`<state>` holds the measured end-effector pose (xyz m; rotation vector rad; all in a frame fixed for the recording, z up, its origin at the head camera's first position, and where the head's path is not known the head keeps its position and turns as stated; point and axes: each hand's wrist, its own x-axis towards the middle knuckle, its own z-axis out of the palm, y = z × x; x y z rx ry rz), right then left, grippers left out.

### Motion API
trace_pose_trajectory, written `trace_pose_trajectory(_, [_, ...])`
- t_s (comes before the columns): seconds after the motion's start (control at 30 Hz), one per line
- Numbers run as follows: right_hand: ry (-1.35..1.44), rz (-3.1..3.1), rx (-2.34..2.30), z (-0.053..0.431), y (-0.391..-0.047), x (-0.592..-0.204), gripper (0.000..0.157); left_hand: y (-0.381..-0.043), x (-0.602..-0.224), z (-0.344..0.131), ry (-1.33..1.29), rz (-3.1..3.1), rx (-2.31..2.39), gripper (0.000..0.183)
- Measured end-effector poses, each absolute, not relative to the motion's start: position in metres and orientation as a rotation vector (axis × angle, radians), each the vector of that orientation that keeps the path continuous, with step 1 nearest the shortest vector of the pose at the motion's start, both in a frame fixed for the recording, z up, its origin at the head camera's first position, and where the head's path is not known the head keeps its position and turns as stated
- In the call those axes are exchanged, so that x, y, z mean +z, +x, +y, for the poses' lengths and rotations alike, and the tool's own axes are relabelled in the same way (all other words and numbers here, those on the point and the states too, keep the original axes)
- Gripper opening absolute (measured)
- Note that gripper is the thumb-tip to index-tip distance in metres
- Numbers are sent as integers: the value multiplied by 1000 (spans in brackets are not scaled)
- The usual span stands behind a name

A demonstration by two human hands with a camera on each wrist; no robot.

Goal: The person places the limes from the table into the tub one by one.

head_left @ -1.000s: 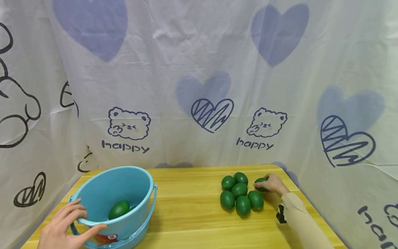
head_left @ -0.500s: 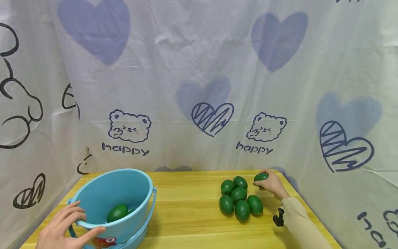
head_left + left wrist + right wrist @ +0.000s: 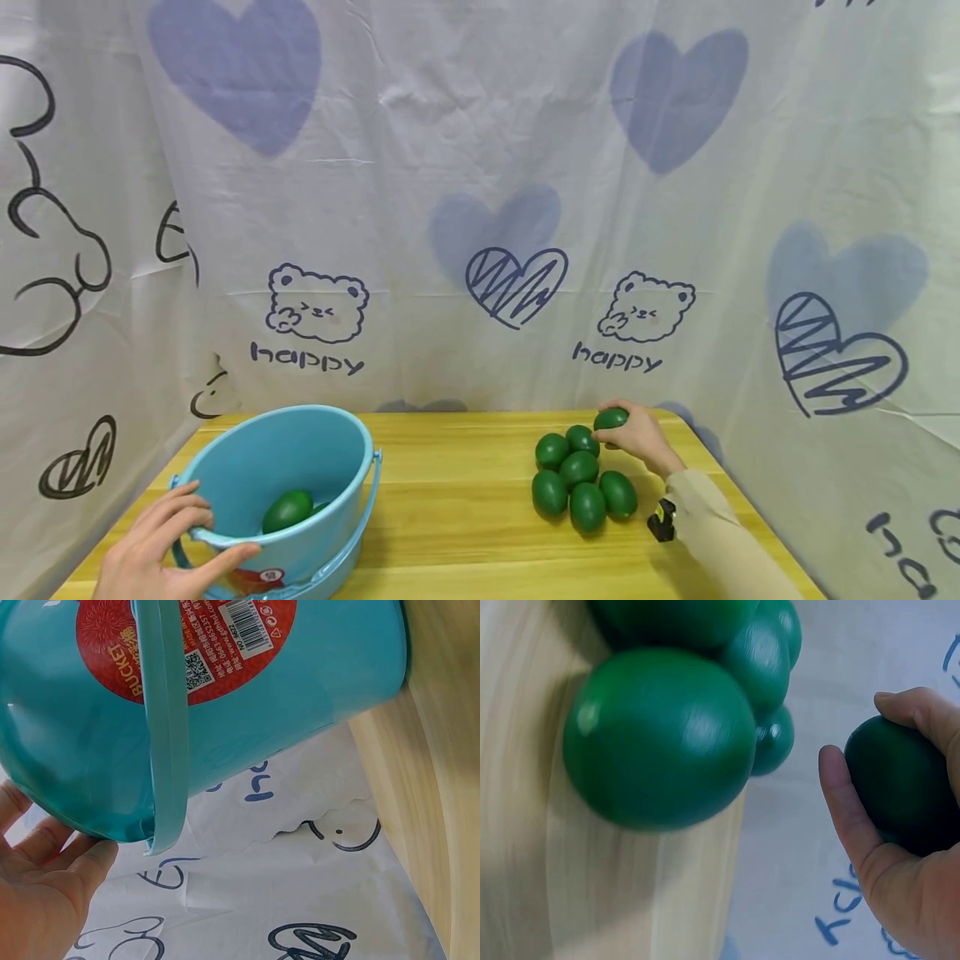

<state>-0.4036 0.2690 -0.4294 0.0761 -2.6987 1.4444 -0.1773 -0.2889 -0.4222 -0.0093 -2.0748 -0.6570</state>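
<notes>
My left hand (image 3: 161, 537) grips the near-left rim of a light blue plastic bucket (image 3: 330, 521), thumb outside. In the left wrist view the bucket (image 3: 247, 731) tilts across the picture, its handle and red label showing, with fingers (image 3: 46, 838) at its rim. At least two green avocados lie inside; the nearer avocado (image 3: 287, 511) shows best. On the right, my right hand (image 3: 640, 437) holds a smooth dark green avocado (image 3: 611, 418) above the table, between thumb and fingers in the right wrist view. Several more avocados (image 3: 579, 469) lie clustered just left of it.
A yellow wood-grain table (image 3: 442, 492) carries everything. White cloth (image 3: 420, 167) with hearts and bear drawings hangs behind it and along both sides. A black and yellow wrist device (image 3: 663, 521) sits at the right sleeve (image 3: 723, 525).
My right hand has raised the avocado off the table at the back right and carried it left, towards the cluster. My left hand stays on the bucket rim.
</notes>
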Motion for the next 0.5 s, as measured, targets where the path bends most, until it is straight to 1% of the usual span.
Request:
trace_pose_trajectory(0.2, [132, -2721, 1362, 252, -399, -424, 52, -177, -423, -289, 7, -2095, -648, 54])
trace_pose_trajectory(0.5, [252, -2704, 1421, 218, -387, -411, 49, -178, -421, -288, 0, -2093, -646, 55])
